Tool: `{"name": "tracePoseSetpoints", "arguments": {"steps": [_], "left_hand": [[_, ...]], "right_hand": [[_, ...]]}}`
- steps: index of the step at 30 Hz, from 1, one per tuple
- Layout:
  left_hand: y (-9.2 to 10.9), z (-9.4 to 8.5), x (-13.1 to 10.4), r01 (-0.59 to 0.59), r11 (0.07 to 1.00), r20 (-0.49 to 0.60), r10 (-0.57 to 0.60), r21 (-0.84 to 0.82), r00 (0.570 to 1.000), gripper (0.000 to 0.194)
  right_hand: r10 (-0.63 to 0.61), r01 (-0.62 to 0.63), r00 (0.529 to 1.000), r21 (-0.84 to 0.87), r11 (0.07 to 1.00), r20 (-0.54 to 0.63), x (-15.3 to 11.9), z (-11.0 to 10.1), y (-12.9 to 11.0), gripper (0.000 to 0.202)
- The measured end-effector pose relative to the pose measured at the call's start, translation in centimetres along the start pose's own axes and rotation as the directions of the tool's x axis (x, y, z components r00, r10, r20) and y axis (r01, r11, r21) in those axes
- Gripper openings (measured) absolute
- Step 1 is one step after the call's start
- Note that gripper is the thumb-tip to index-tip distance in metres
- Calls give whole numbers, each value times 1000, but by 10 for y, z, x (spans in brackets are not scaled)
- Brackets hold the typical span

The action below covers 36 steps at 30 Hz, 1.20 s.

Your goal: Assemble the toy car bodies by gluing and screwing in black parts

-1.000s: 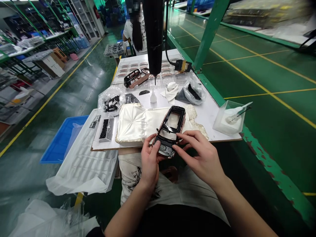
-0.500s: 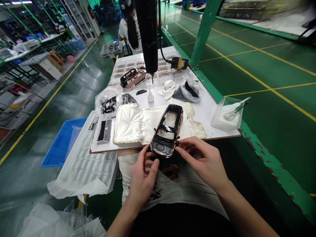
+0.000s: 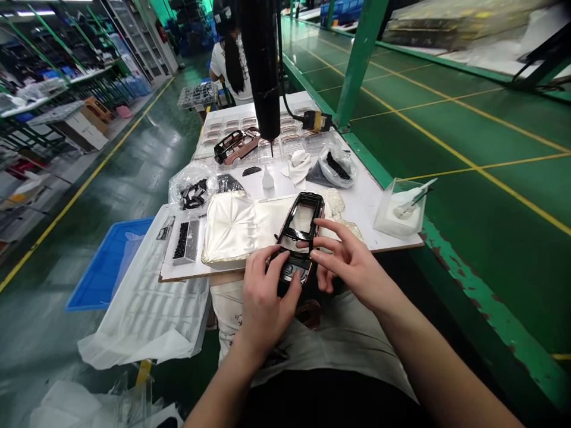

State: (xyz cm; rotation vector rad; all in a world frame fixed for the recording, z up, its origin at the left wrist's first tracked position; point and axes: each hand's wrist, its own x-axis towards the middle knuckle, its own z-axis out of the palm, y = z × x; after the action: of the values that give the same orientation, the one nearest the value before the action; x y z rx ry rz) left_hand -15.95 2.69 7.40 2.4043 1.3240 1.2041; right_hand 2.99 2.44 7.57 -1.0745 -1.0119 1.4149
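Note:
A model car body [image 3: 298,229], black on top with copper-coloured sides, rests with its far end on a white padded cushion [image 3: 232,229]. Its bonnet points toward me over the table's front edge. My left hand [image 3: 267,291] grips the near left corner, thumb and fingertips on the bonnet. On the other side, my right hand [image 3: 348,258] holds the body, one finger reaching across the windscreen opening and the others along the right flank. My fingers hide part of the bonnet and the right side.
Above the table hangs a black powered screwdriver [image 3: 261,77]. Beyond the cushion are a small white bottle [image 3: 267,179], a cloth [image 3: 300,167], bags of black parts [image 3: 194,191] and another car body [image 3: 236,145]. A screw box [image 3: 185,241] sits left, a clear container [image 3: 399,208] right.
My left hand has moved up onto the bonnet. My right hand has shifted forward along the car's side, a finger now over the windscreen opening. The view has shifted slightly.

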Motion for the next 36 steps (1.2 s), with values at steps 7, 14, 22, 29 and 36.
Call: {"name": "tracePoseSetpoints", "arguments": {"steps": [7, 14, 22, 29, 36], "left_hand": [[3, 7, 0, 48, 999, 10, -48, 5, 999, 38], [0, 8, 0, 60, 998, -10, -60, -5, 998, 33], [-1, 7, -3, 55, 998, -37, -56, -30, 998, 20], [0, 3, -3, 36, 999, -31, -36, -24, 999, 19], [-1, 5, -2, 34, 999, -50, -36, -36, 998, 18]], "right_hand": [[4, -4, 1000, -18, 1000, 15, 6, -2, 1, 73], [-96, 90, 994, -100, 991, -59, 6, 0, 9, 51], [-266, 175, 940, -367, 914, -215, -7, 5, 5, 28], [-481, 322, 854, -527, 786, -195, -14, 11, 17, 24], [-660, 420, 747, -712, 563, -82, -15, 14, 17, 22]]}}
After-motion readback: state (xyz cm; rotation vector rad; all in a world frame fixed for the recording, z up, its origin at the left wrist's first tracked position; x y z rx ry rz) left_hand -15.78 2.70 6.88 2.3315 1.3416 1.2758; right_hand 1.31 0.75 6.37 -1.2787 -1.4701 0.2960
